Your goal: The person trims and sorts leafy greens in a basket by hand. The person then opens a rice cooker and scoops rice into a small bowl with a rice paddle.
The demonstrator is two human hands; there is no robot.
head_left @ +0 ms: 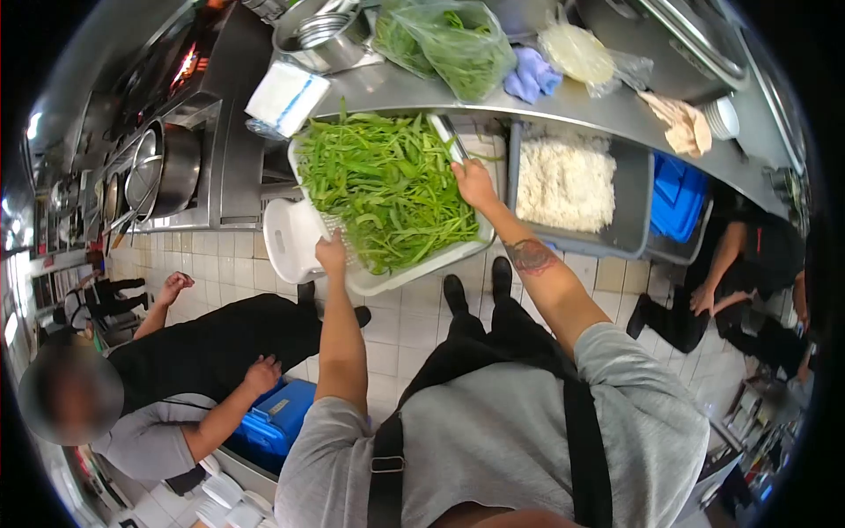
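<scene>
A white perforated basket (398, 280) heaped with cut leafy greens (387, 189) is in front of me, just below the steel counter's edge. My left hand (331, 253) is closed on the basket's near left rim, beside a white plastic stool (286, 239). On the far right side, my right hand (475, 183) is closed around the basket's rim. A narrow dark strip runs along that rim by my right fingers; I cannot tell what it is.
A grey tub (629, 198) of white rice-like food stands to the right, beside a blue lid (678, 195). Above, the counter (405, 92) bears bagged greens (449, 48) and a purple cloth (532, 75). One person (220, 352) stands at left; others are at right.
</scene>
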